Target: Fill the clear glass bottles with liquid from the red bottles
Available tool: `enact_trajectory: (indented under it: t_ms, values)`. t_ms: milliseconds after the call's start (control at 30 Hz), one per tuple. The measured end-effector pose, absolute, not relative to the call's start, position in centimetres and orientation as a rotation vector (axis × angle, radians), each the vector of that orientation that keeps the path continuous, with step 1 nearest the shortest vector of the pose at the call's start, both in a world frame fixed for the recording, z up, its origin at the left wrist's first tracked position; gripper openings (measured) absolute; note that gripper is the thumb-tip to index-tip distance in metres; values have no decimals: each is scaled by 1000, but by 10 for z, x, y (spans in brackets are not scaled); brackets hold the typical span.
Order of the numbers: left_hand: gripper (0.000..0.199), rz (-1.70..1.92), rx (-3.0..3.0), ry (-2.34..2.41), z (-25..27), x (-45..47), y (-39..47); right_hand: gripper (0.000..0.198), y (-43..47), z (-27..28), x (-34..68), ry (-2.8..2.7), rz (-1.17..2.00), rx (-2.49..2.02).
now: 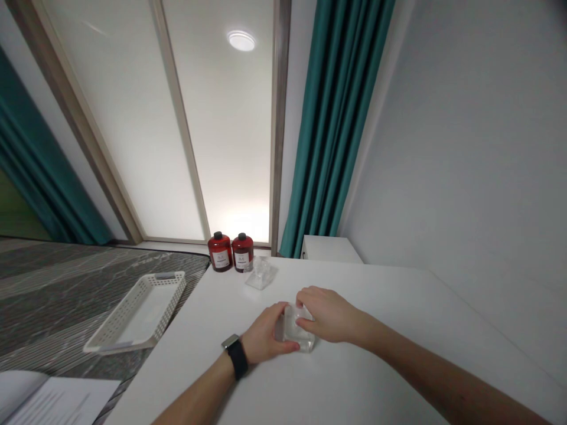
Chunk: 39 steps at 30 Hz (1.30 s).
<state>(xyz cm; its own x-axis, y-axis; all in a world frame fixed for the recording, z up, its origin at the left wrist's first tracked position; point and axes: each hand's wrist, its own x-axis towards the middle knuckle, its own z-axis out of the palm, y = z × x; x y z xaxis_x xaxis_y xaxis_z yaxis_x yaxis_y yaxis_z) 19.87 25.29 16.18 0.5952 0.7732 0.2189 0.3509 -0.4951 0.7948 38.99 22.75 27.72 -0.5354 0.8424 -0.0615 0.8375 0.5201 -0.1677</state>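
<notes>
A clear, squarish container is on the white table in front of me. My left hand, with a black-strapped watch on its wrist, is wrapped round the container's left side, thumb at the far edge and fingers at the near one. From the right, my right hand reaches over it, thumb and curled fingers closed at its upper part. What exactly the right fingertips pinch is partly hidden. Beyond the hands lies a crumpled clear plastic wrapper.
Two red bottles with black caps and white labels stand at the table's far left corner. Left of the table, a white perforated basket and an open booklet lie on a grey striped surface. A white cabinet stands behind the table.
</notes>
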Motion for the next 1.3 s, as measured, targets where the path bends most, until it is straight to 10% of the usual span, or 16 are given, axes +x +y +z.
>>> enact_trajectory:
  t_ms: [400, 767, 1300]
  values:
    - [68, 766, 2110, 866, 159, 198, 254, 53, 234, 297, 408, -2906, 192, -1157]
    - [67, 793, 2094, 856, 157, 199, 255, 29, 248, 282, 386, -3108, -373, -746]
    - [68, 771, 2058, 825, 156, 195, 258, 12, 259, 299, 376, -3267, -107, -596]
